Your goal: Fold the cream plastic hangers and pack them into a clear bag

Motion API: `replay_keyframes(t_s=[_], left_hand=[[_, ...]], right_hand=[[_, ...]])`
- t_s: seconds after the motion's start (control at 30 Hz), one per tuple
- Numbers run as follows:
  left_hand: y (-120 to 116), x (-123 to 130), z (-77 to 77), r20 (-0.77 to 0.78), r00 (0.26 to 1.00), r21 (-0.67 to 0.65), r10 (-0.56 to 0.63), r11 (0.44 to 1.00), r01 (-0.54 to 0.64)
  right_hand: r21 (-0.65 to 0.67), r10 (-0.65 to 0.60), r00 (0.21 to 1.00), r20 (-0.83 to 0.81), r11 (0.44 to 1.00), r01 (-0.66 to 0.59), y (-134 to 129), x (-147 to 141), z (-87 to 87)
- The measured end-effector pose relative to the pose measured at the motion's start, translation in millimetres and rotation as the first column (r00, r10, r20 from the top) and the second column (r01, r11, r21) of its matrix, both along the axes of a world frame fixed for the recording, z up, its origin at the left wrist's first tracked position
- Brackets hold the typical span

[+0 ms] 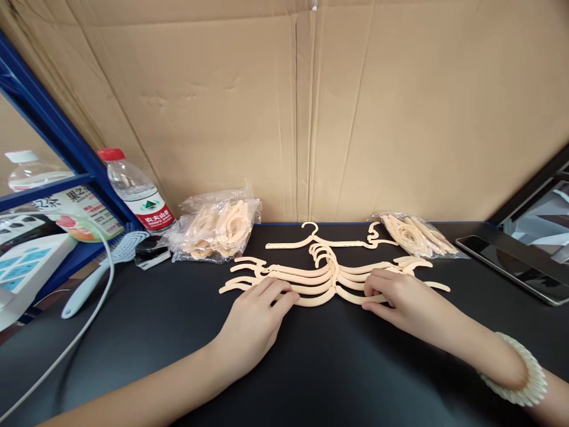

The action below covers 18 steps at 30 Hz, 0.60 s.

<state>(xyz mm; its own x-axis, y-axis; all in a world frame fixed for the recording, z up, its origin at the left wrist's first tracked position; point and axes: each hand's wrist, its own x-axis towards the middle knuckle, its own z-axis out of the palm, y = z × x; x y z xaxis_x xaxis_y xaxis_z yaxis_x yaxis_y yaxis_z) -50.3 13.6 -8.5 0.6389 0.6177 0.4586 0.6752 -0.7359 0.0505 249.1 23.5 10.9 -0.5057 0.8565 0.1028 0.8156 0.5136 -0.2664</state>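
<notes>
Several cream plastic clothes hangers [315, 300] lie overlapped in a row on the black table, their hooks bunched at the middle. My left hand [258, 317] is closed on the left arm of the nearest hanger, thumb in front and fingers behind. On the other side, my right hand [402, 299] pinches that same hanger's right arm. Both hands partly cover the hangers behind. Farther back, a separate hanger [340, 243] lies by itself, with a small hooked end piece [373, 232] at its right.
Clear bags of folded hanger parts stand at the back: one bag [213, 228] left, another bag [413, 234] right. A water bottle [137, 193], a hairbrush [95, 276] and a white cable [106, 290] are left. A phone [511, 267] lies right. Cardboard [222, 107] walls the back.
</notes>
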Motion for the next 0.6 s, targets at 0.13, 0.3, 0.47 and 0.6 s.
replay_keyframes(t_s=[0.13,0.3,0.47,0.6], left_hand=[[4,-1,-0.8,0.026,1.0,0.012,0.006,1.0,-0.007],[8,-3,-1.7,0.011,1.0,0.04,0.016,0.999,-0.016],[9,-6,-2.1,0.01,1.0,0.064,0.022,0.998,-0.022],[9,-5,-4.2,0.005,1.0,0.09,0.028,0.996,-0.029]], right_hand=[[0.019,-0.027,1.0,0.009,0.999,0.027,2,4,-1.7],[0.01,-0.047,0.999,0.016,0.999,0.047,6,5,-1.8],[0.008,-0.033,0.999,-0.01,0.999,0.033,9,5,-1.2],[0.016,-0.027,1.0,-0.016,1.0,0.027,11,7,-3.9]])
